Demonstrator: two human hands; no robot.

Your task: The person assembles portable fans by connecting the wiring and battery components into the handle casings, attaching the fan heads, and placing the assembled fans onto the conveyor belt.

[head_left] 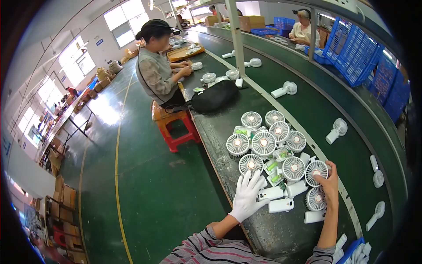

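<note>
My left hand [248,199], in a white glove, lies with its fingers spread at the lower edge of a white handheld fan [250,162], beside several white handle pieces [280,205]. My bare right hand [331,186] has its thumb and fingers closed round the round head of another white handheld fan [313,170] at the right of the cluster. Just below it is a further fan head [313,200]. Several fans are gathered on the dark worktop [220,145], their round grilles facing up. Among them lie open handles with green parts [273,172] showing.
A metal post [234,37] stands at the worktop's far edge. Beyond the worktop, a green conveyor belt [307,108] carries several fans. Ahead are a black bag [215,97] and a seated co-worker [156,66] on a red stool [179,138]. Blue crates [354,53] stand at far right.
</note>
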